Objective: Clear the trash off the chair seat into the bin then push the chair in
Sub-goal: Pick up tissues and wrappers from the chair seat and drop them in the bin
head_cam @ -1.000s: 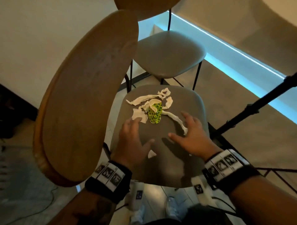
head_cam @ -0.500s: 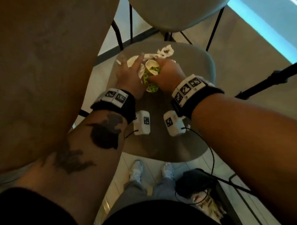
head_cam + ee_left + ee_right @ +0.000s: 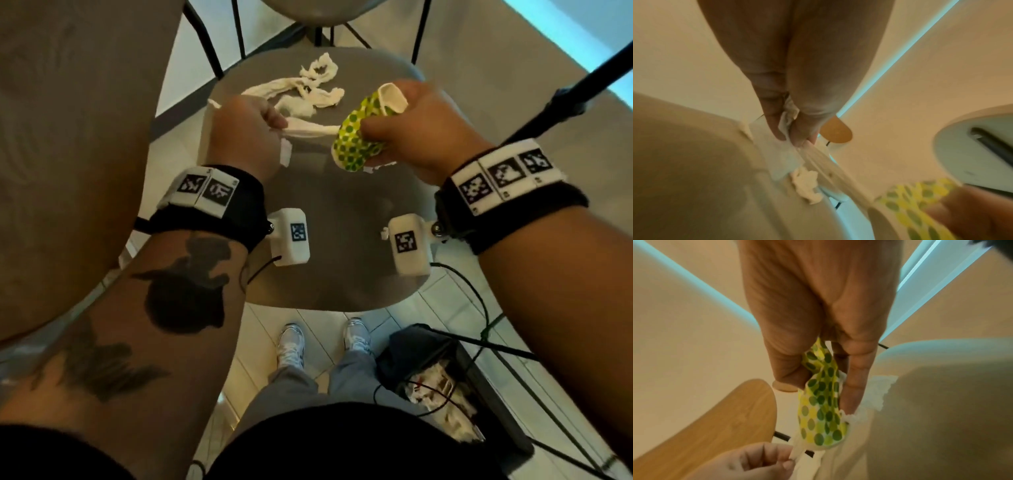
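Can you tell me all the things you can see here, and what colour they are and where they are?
Paper cup: one, crushed, white with green and yellow dots, held above the seat.
Tissue strip: one, white, stretched between the two hands.
Tissue scraps: a tangle of several, white, at the far side of the seat.
Chair seat: one, grey, round, under the hands.
Second chair: one, grey seat on black legs, beyond the first.
Bin: one, black, on the floor by the feet, with pale trash inside.
Shoes: two, white, on the tiled floor.
Left hand: pinches the tissue strip.
Right hand: grips the paper cup.
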A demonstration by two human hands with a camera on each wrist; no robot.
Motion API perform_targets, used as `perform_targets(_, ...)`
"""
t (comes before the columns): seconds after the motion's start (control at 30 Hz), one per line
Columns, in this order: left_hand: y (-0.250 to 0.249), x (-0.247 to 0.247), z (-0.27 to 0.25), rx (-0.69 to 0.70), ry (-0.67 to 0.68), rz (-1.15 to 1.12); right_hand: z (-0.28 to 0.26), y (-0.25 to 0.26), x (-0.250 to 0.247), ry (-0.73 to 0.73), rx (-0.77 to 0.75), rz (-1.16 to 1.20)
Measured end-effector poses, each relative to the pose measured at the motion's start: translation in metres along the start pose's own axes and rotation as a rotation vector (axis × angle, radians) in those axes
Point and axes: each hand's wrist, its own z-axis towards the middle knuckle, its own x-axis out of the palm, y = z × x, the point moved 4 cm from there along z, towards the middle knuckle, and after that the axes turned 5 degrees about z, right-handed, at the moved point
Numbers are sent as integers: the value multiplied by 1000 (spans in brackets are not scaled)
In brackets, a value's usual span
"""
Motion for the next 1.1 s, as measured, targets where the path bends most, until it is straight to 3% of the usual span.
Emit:
perform_targets(0.17, -51, -28, -42, 270, -17, -44, -69, 1, -38, -119, -90, 169)
perform_targets(0.23, -75, -27, -67, 369, 66, -117, -107, -7, -58, -213, -116, 185)
perform_targets(0.37, -115, 17, -129, 490, 378, -278, -196, -63, -97, -397, -23, 288)
perform_targets(0.5, -135, 112, -215, 554, 748, -286, -294, -168, -112, -624, 227, 381)
perform_targets(0.57, -133, 169, -264, 552, 915, -208, -337, -228, -104, -660, 379, 386)
perform_targets(0.73, -100, 332, -369, 510, 1259, 105, -388, -397, -68, -779, 702, 485)
perform_targets(0.83, -87, 417, -418, 502, 1427, 203, -399, -510, -52, -861, 851, 603)
perform_targets(0.93, -81, 472, -452, 491, 1554, 226, -409, -604, -42, -933, 1015, 721)
perform_targets(1.1, -52, 497, -455, 358, 1615, 199, -414, -677, -36, -956, 1139, 809)
